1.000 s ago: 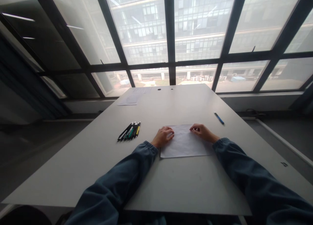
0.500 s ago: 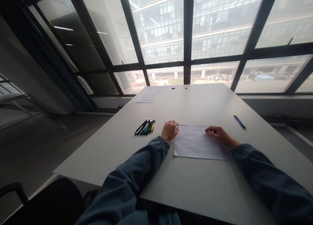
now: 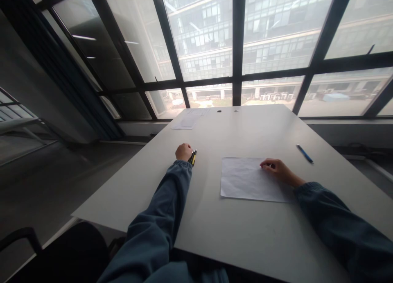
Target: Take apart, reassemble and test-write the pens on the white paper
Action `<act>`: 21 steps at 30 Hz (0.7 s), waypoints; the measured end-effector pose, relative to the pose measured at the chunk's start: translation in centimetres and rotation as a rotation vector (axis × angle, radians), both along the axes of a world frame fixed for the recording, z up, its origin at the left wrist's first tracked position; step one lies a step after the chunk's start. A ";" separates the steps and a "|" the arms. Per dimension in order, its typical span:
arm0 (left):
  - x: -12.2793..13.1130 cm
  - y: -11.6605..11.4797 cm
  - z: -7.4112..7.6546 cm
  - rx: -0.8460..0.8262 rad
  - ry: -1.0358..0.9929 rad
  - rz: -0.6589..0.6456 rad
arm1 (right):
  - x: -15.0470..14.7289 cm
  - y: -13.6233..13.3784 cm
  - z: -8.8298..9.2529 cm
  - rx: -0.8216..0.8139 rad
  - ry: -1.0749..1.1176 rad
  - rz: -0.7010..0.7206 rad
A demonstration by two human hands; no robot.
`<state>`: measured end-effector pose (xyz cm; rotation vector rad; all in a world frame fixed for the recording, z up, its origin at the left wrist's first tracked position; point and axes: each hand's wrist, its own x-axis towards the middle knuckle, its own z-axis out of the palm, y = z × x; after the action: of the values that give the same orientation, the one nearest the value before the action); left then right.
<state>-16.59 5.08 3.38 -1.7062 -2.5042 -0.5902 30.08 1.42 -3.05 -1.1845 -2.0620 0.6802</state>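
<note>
My left hand (image 3: pixel 184 151) is over the bunch of pens (image 3: pixel 193 158) on the left of the table. Its fingers look curled into a fist, and the hand and cuff hide most of the pens; a yellow-and-black one shows beside the wrist. A sheet of white paper (image 3: pixel 241 178) lies flat in front of me. On its right part rests my right hand (image 3: pixel 276 170), fingers bent and fingertips drawn together near the upper edge. Whether anything small is between those fingertips I cannot make out.
A blue pen (image 3: pixel 305 154) lies to the right of my right hand. Printed papers (image 3: pixel 184 121) lie at the far left of the white table (image 3: pixel 245 229). Beyond the table stand tall windows, and a black chair (image 3: pixel 73 250) is at the lower left.
My left hand has left the paper's left edge and moved left onto the pens, covering most of them. My right hand has stayed on the paper.
</note>
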 end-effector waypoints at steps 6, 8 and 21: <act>-1.1 0.5 -1.9 0.030 0.053 0.047 | -0.1 -0.1 0.2 0.011 0.007 -0.003; -1.1 0.6 -2.1 0.025 0.063 0.049 | -0.1 -0.2 0.3 0.012 0.006 -0.004; -0.6 0.5 -1.5 0.059 0.019 0.060 | -0.3 -0.1 0.3 0.004 0.022 -0.006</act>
<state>-17.16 5.57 1.93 -1.6035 -2.4890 -0.6332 29.79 1.27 -2.75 -1.1759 -2.0400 0.6828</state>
